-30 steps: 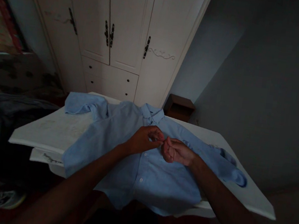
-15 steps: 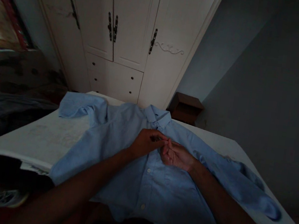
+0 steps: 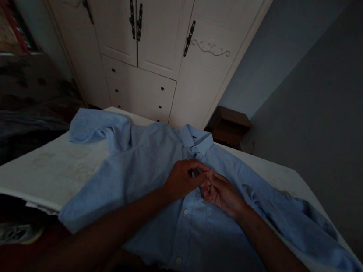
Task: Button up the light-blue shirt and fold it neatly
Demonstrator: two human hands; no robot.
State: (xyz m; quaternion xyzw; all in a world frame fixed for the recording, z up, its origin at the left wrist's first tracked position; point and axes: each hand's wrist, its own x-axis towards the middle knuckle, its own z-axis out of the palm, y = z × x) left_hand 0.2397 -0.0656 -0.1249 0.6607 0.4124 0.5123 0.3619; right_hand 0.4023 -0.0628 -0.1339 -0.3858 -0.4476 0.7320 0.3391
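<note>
Blue shirt laid front side up on a white table, its collar at the far edge and its lower part toward the wearer of the head camera, whose feed I watch from a distance. One sleeve lies bent at the left; the other stretches along the table at the right. The left hand and the right hand meet over the front, just below the collar—thumbs and fingers of both curled inward, tips touching or nearly so. I cannot tell whether a button or a bit of cloth is pinched between them; the fingers hide it. Nearer the wearer I make out a pale upper button and a lower button along the front strip. Beyond the table I see a white wardrobe and a brown cabinet; at lower left, a shoe.
</note>
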